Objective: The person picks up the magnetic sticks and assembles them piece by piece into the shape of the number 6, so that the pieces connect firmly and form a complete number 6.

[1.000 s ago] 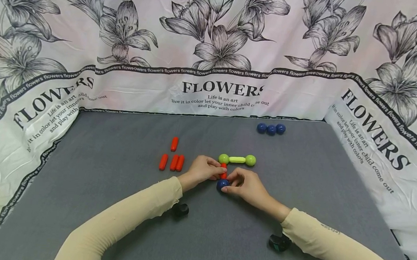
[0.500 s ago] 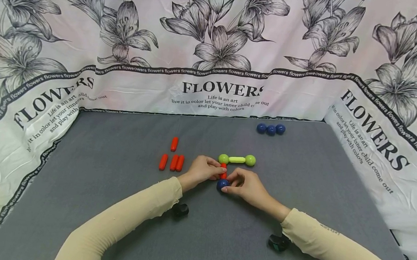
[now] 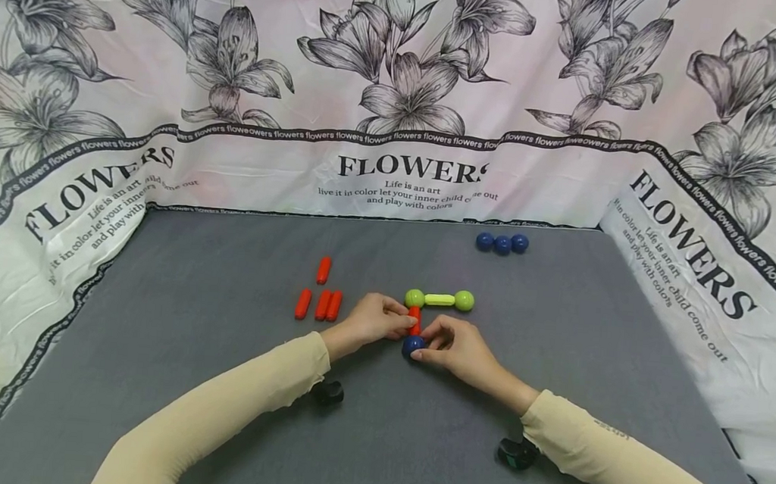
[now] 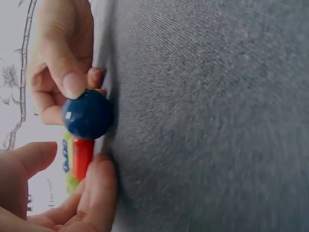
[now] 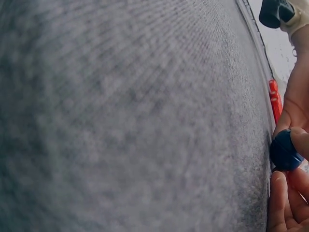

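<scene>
A: Surface and room, quick?

B: Grey cloth-covered table [image 3: 561, 301], fine weave in the wrist views. Pale fabric [image 3: 557, 179] along the back and both sides: line-drawn flowers, "FLOWERS" lettering, dark trim.

A: Counts?

B: Loose red sticks [image 3: 323, 305]: four, left of the hands; one set farther back, three in front, two of those side by side. Back-row blue balls [image 3: 502, 244]: three, near the rear edge, right of centre. Green balls [image 3: 464, 301]: two, one at each end of one light-green bar [image 3: 440, 300]. Plus one red stick and one blue ball at the hands, so five red, four blue.

A: Where's that pair?

B: Mid-table. Worked red stick [image 3: 415, 314] runs from the left green ball toward the person; held blue ball [image 3: 412, 346] at its near end.

A: Grips?

B: Right hand [image 3: 457, 354] pinches that blue ball, thumb against it. Left hand [image 3: 371, 320]: fingers at the red stick; pinching or just touching, can't tell.
</scene>
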`<action>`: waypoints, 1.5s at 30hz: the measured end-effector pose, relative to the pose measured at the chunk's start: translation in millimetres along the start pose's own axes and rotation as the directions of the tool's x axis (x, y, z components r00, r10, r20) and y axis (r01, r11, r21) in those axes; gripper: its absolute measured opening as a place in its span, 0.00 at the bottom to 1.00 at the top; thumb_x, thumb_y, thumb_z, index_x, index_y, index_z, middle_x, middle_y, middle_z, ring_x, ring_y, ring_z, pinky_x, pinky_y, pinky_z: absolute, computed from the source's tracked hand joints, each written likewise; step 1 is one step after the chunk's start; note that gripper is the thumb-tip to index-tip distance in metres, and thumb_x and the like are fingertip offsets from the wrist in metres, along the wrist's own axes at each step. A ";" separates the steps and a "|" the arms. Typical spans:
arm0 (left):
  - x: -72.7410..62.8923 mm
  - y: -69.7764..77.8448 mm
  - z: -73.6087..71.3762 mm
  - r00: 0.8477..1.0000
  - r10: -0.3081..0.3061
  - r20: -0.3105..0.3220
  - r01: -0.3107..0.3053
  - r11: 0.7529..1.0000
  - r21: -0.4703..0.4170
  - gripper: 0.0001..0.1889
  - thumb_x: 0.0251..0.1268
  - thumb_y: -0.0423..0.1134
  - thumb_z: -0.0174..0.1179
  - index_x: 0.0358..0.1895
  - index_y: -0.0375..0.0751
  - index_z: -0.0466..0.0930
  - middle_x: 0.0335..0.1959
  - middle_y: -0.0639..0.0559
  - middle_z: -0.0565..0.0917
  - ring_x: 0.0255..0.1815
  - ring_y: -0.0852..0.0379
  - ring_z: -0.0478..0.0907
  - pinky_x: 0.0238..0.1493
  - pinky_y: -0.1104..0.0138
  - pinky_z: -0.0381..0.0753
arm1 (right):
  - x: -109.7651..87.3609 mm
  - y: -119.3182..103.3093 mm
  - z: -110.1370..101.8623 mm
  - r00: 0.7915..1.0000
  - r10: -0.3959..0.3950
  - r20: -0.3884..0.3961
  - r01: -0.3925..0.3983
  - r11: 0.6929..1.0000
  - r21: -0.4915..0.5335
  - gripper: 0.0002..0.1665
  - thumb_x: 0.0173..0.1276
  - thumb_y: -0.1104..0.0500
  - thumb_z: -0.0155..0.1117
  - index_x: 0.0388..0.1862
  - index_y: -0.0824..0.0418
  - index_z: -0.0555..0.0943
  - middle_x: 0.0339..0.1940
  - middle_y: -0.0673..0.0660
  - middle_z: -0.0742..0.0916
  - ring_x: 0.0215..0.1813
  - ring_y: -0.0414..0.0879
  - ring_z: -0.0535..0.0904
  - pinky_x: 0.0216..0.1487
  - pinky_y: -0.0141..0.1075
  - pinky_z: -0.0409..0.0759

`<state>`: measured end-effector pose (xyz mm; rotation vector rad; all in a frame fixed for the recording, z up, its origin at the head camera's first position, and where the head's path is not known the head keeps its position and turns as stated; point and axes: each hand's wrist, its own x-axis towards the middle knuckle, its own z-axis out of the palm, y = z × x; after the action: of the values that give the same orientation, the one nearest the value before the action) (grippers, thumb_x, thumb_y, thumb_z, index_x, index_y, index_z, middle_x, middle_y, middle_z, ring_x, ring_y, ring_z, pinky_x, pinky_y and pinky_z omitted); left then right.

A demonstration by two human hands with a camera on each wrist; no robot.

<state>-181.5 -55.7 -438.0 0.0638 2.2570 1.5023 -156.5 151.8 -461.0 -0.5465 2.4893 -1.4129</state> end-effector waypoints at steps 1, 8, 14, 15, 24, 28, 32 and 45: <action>-2.1 0.0 -2.2 1.000 0.017 0.002 -0.017 0.999 0.040 0.18 0.64 0.43 0.67 0.50 0.33 0.83 0.40 0.43 0.90 0.36 0.59 0.87 0.40 0.67 0.86 | -0.1 0.3 0.2 1.000 -0.001 0.002 0.001 1.000 0.004 0.16 0.55 0.54 0.79 0.39 0.54 0.83 0.29 0.52 0.87 0.30 0.40 0.82 0.30 0.30 0.78; -13.7 1.4 -31.2 0.991 0.134 -0.018 -0.126 0.967 0.221 0.18 0.65 0.46 0.66 0.52 0.40 0.84 0.40 0.49 0.89 0.38 0.54 0.86 0.36 0.68 0.82 | -0.8 0.1 0.3 1.000 0.001 0.003 -0.001 1.000 0.014 0.16 0.55 0.54 0.79 0.39 0.55 0.83 0.30 0.53 0.86 0.30 0.40 0.81 0.31 0.30 0.77; -10.1 -1.5 -73.5 0.954 0.261 -0.147 -0.217 0.941 0.261 0.15 0.65 0.43 0.66 0.51 0.41 0.84 0.44 0.46 0.88 0.41 0.51 0.84 0.42 0.65 0.83 | -0.8 -0.9 -0.9 1.000 0.009 0.005 -0.009 1.000 0.016 0.17 0.54 0.55 0.80 0.39 0.56 0.83 0.30 0.53 0.86 0.30 0.40 0.80 0.31 0.30 0.76; -8.0 -3.1 -81.3 0.944 0.277 -0.178 -0.224 0.937 0.268 0.15 0.65 0.43 0.66 0.51 0.41 0.84 0.44 0.46 0.88 0.41 0.52 0.84 0.42 0.64 0.83 | -0.7 -1.0 -1.2 1.000 0.012 0.007 -0.012 1.000 0.018 0.17 0.54 0.55 0.80 0.39 0.56 0.83 0.30 0.52 0.86 0.30 0.40 0.80 0.31 0.30 0.76; 9.1 -31.3 -135.5 0.919 0.267 -0.290 -0.180 0.939 0.293 0.20 0.64 0.44 0.67 0.56 0.39 0.81 0.47 0.44 0.86 0.45 0.49 0.82 0.44 0.64 0.80 | 1.0 0.3 -2.6 0.999 0.020 0.027 -0.021 1.000 0.023 0.17 0.55 0.55 0.79 0.39 0.56 0.82 0.30 0.53 0.86 0.30 0.40 0.80 0.30 0.29 0.76; 15.4 -41.0 -146.6 0.936 0.240 -0.258 -0.152 0.935 0.319 0.23 0.64 0.44 0.67 0.60 0.40 0.79 0.49 0.42 0.84 0.48 0.47 0.79 0.47 0.62 0.79 | 1.2 0.4 -2.3 0.999 0.025 0.027 -0.026 0.999 0.023 0.17 0.54 0.54 0.79 0.39 0.55 0.82 0.30 0.53 0.86 0.30 0.40 0.80 0.30 0.29 0.75; 21.6 -46.8 -152.7 0.961 0.195 -0.198 -0.116 0.929 0.351 0.27 0.64 0.45 0.68 0.64 0.40 0.76 0.50 0.39 0.82 0.50 0.46 0.78 0.48 0.63 0.77 | 1.3 0.0 -2.0 0.999 0.027 0.027 -0.027 0.999 0.024 0.17 0.54 0.54 0.80 0.39 0.55 0.83 0.30 0.53 0.86 0.30 0.40 0.80 0.30 0.29 0.75; 25.9 -51.1 -147.7 0.970 0.165 -0.181 -0.083 0.917 0.391 0.24 0.66 0.43 0.66 0.62 0.39 0.77 0.47 0.40 0.81 0.47 0.48 0.76 0.45 0.67 0.73 | 3.2 2.2 -1.3 0.999 0.029 0.027 -0.030 0.999 0.019 0.17 0.53 0.54 0.80 0.39 0.55 0.82 0.29 0.52 0.86 0.29 0.40 0.80 0.30 0.30 0.75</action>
<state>-250.0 -198.4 -444.0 0.1742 2.7394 1.1495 -160.3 152.5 -462.2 -0.5190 2.4507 -1.4080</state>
